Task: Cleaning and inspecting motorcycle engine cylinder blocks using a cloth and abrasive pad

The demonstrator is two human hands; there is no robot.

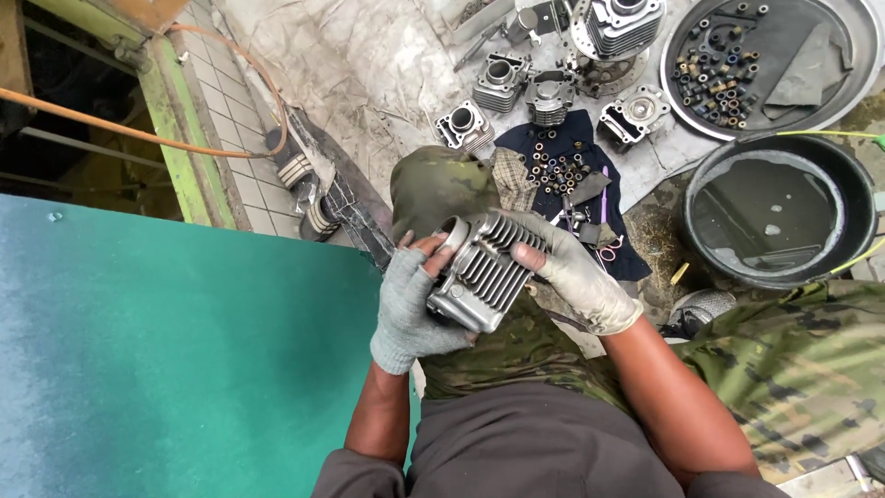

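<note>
You clamp the finned cylinder (481, 270) between both gloved hands, left hand (408, 309) cradling beneath, right hand (572, 272) steadying its fins, each grip closed on it.

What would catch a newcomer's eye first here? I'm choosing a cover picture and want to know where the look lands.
First the finned grey engine cylinder at centre, gripped by the left hand and right hand, both in fingerless gloves. Next the broad green panel filling the lower left. Then, on the ground above, more cylinders, a dark cloth strewn with small rings, and a black basin at right.
</note>
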